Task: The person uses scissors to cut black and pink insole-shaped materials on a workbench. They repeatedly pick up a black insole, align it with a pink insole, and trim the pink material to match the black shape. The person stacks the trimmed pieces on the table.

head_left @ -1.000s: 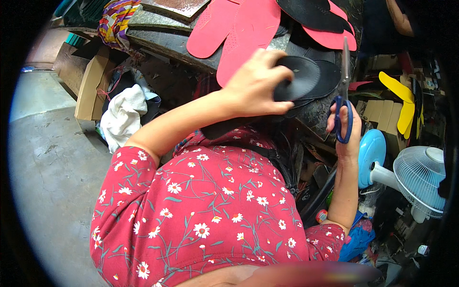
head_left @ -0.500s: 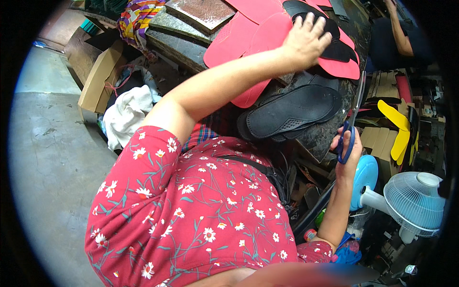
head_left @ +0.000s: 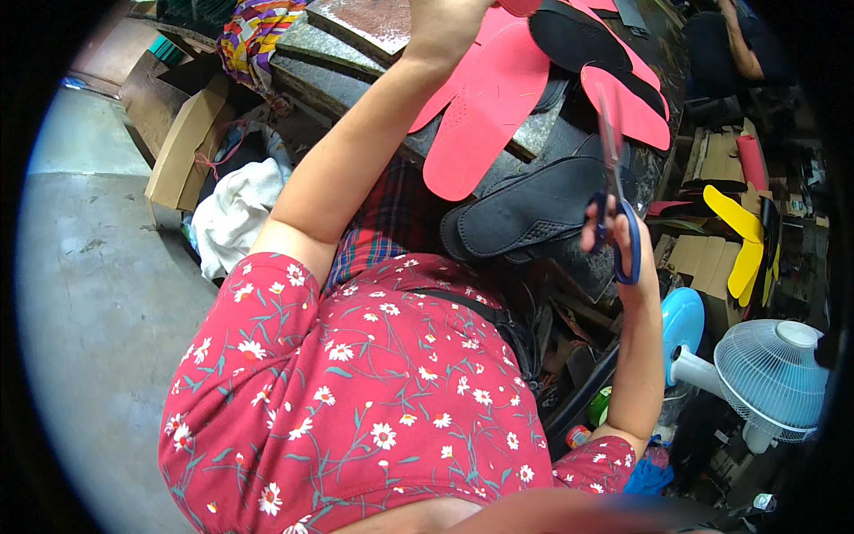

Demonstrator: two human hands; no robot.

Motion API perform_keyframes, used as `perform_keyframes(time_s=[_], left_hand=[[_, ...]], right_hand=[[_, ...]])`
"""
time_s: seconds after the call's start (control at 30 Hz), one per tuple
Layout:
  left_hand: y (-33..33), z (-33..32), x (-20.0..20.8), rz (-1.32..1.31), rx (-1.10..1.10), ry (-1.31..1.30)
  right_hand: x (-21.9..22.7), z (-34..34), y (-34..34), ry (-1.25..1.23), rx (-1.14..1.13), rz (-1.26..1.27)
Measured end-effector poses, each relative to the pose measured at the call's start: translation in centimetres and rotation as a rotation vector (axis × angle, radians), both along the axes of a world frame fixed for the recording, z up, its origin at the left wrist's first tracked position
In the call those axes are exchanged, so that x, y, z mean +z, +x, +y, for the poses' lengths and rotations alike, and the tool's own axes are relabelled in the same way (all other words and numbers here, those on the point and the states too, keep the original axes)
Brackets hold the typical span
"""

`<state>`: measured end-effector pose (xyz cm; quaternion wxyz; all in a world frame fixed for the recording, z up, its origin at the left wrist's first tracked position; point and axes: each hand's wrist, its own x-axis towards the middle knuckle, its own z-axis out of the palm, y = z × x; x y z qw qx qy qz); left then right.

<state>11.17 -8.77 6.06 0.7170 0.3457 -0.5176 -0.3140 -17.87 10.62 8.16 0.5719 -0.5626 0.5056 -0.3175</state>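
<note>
At the top edge of the view is my left hand, its fingers partly cut off. A small part of a pink insole shows at its fingertips, seemingly gripped. My right hand holds a pair of scissors by dark blue handles, blades pointing up and a little blurred. Below the left hand, a long pink insole with punched dots lies across the work surface. Black insoles are stacked left of the scissors. Beyond them lie a black insole piece and another pink insole.
Stone slabs lie at the far left of the work surface. An open cardboard box with a white cloth stands on the left. At right are a light blue fan, cardboard boxes and yellow insole shapes.
My left hand has moved left and up off the black piece, and pink pieces have shifted, uncovering the long dotted insole. My right hand has brought the scissors left.
</note>
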Motion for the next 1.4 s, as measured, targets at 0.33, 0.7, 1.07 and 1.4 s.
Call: perform_keyframes(time_s=[0.33, 0.7, 1.07, 1.4], left_hand=[[-0.6, 9.1, -1.1, 0.138, -0.167, 0.228], [-0.6, 9.3, -3.1, 0.191, -0.138, 0.131], [-0.7, 10.5, -7.0, 0.217, -0.512, -0.174], [-0.1, 10.7, -6.6, 0.186, -0.518, -0.150]], right_hand=[[-0.2, -4.9, 4.0, 0.191, 0.196, -0.008], [-0.2, -5.9, 3.9, 0.095, 0.066, 0.049], [-1.2, -3.0, 3.3, 0.045, 0.001, -0.027], [-0.7, -3.1, 2.7, 0.108, -0.057, 0.015]])
